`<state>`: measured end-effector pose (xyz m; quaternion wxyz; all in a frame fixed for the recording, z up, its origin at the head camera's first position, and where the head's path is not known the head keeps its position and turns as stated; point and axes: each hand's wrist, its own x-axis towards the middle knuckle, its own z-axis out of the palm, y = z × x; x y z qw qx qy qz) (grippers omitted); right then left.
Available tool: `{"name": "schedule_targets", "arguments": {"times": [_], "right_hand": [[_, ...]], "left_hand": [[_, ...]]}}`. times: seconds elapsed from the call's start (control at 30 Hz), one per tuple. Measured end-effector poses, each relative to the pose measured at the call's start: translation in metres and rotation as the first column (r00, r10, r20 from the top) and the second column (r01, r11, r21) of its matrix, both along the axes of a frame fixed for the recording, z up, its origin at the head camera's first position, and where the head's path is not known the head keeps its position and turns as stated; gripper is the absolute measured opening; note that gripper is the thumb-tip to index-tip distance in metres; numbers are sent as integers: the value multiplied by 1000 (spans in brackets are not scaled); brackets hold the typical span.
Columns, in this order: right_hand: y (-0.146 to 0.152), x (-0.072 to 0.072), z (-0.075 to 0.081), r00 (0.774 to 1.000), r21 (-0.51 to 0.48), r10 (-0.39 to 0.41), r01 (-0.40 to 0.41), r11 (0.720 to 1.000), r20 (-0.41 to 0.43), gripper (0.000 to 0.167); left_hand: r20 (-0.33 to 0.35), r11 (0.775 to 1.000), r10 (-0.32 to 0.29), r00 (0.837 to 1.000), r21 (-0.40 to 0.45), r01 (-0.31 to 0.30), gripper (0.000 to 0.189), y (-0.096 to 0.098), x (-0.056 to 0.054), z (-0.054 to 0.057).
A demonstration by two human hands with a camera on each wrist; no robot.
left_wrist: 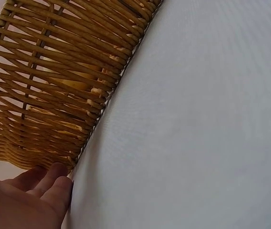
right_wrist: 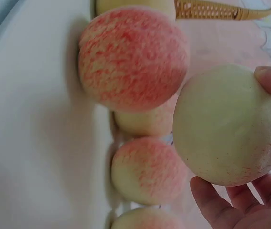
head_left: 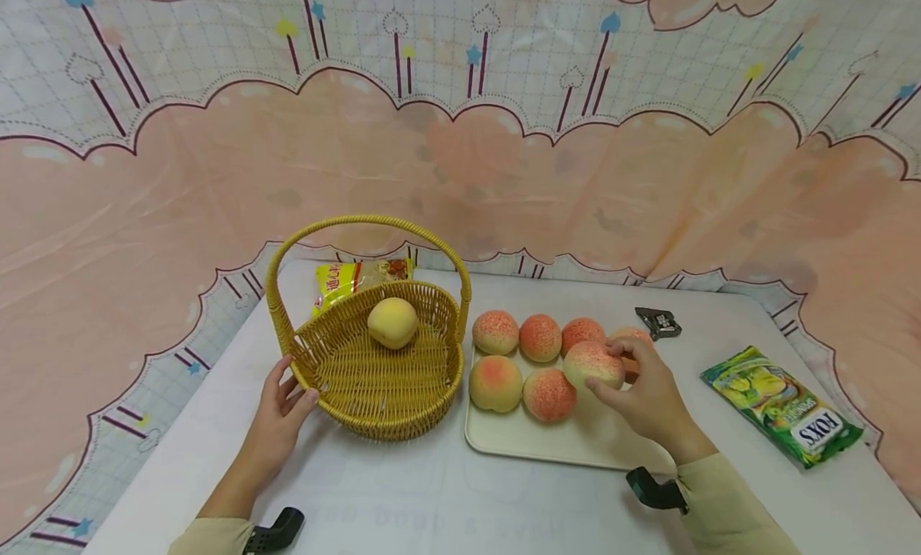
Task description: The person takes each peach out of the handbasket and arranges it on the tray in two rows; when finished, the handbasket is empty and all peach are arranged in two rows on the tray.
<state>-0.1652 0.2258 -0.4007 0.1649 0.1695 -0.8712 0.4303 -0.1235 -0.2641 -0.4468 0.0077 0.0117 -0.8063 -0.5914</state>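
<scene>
My right hand (head_left: 651, 399) grips a peach (head_left: 594, 365) between thumb and fingers, over the cream tray (head_left: 561, 451). In the right wrist view the held peach (right_wrist: 228, 126) shows its pale side, near a redder peach (right_wrist: 133, 57) on the tray. Several more peaches (head_left: 550, 395) sit in two rows there. My left hand (head_left: 273, 427) holds the left side of a yellow wicker basket (head_left: 388, 419) with a tall handle. Its fingers (left_wrist: 56, 191) lie against the woven wall (left_wrist: 54, 71). One yellowish peach (head_left: 392, 323) lies inside, toward the back.
Behind the basket lies a yellow snack packet (head_left: 360, 279). Right of the tray is a green FOX'S bag (head_left: 784, 407), with a small black packet (head_left: 658, 322) farther back. A patterned curtain (head_left: 504, 187) hangs behind the white table (head_left: 403, 499).
</scene>
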Motion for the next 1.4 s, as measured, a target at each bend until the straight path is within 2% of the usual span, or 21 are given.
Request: {"name": "schedule_targets", "arguments": {"times": [0.2,0.6,0.83,1.4], "right_hand": [[9,0,-4,999,3,-39,39,999,-25,42],[18,-3,-14,994,42,-79,77,996,71,34],[19,-3,-23,991,36,-69,65,997,117,34],[17,-2,-34,988,37,-55,50,998,146,33]], "left_hand": [[1,1000,3,1000,-1,-3,79,1,0,1],[-6,1000,5,1000,9,-5,79,0,-2,0],[-8,1000,1,1000,15,0,79,0,-1,0],[9,1000,11,1000,1,-11,81,0,-1,1]]}}
